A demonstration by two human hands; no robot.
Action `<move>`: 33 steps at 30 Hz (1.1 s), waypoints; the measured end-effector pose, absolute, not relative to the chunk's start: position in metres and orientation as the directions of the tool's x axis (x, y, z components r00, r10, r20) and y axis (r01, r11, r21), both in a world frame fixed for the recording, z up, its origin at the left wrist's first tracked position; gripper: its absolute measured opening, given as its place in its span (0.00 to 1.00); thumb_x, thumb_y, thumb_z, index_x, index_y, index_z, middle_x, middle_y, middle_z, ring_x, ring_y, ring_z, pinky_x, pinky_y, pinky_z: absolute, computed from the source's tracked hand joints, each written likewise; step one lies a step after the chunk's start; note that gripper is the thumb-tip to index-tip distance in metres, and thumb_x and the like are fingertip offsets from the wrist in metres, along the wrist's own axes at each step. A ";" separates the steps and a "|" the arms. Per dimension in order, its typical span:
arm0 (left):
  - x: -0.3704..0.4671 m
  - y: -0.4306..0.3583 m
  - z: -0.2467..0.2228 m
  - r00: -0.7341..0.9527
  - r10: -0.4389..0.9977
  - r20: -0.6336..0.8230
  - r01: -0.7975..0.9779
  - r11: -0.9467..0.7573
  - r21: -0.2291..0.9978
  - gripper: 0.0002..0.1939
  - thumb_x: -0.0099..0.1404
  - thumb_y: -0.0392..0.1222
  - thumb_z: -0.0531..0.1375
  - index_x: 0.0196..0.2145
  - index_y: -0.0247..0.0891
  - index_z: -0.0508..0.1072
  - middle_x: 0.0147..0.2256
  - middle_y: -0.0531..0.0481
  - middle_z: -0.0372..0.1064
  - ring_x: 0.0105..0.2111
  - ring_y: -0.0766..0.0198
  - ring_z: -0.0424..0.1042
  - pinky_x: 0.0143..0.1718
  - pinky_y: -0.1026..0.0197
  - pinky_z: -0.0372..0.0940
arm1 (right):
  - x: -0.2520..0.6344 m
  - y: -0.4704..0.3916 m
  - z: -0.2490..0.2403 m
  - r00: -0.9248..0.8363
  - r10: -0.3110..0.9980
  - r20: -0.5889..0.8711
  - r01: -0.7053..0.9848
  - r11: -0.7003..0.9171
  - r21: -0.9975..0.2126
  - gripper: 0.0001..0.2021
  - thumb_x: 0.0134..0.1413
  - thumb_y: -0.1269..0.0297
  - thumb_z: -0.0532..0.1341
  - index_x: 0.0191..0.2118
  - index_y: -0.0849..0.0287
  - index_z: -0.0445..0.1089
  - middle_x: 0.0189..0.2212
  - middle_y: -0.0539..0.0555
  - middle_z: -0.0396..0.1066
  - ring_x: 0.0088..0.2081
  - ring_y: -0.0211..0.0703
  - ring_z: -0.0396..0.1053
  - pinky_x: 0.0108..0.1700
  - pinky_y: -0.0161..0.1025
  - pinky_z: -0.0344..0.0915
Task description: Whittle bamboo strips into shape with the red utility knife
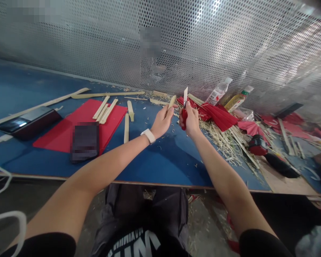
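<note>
"Which step is in hand?"

"Shaving or trimming a strip by hand, I'd judge. The left hand (162, 121) grasps a pale strip (172, 102) just right of the frame's centre, and the right hand (192, 119) is wrapped firmly round a red-handled knife (185, 103)."

"Is it cutting?"

"No contact that I can see. The blade (186, 94) points toward the top of the frame, to the right of the strip, with a gap between them."

"So what does the next move call for?"

"For a cut, my guess is that the blade has to tip leftward and meet the strip's edge, with the left hand steady and clear of its path."

"How does the strip look?"

"Slim and yellowish, perhaps bamboo, though I can't be sure. It is tilted, its free end toward the upper right; the hand hides the lower part."

"Any more like it?"

"Other strips (108, 111) lie on the red folder (61, 134), left of centre, and a couple rest on the blue table (160, 162) just right of it."

"And at the right?"

"A heap of thin shavings (226, 144), probably waste from this kind of work."
</note>
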State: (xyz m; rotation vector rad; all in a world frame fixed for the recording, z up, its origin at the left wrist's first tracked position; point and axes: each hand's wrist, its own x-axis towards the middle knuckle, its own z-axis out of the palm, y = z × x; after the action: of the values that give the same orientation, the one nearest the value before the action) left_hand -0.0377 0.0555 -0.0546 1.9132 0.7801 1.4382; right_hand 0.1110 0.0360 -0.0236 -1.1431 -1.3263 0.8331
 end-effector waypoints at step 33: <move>-0.038 0.067 -0.065 0.293 0.789 0.540 0.034 -0.573 0.819 0.08 0.79 0.42 0.57 0.46 0.39 0.75 0.33 0.47 0.71 0.37 0.58 0.73 0.41 0.55 0.70 | 0.138 0.025 0.004 -0.220 0.846 0.486 0.742 0.468 -0.480 0.41 0.71 0.22 0.51 0.24 0.55 0.68 0.18 0.51 0.61 0.24 0.41 0.58 0.32 0.44 0.51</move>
State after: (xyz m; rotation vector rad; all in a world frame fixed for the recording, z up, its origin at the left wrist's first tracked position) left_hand -0.0380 0.0669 -0.0653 1.8476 0.7388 1.3414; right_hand 0.1377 0.0251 0.0044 -1.3163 -2.0048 0.1863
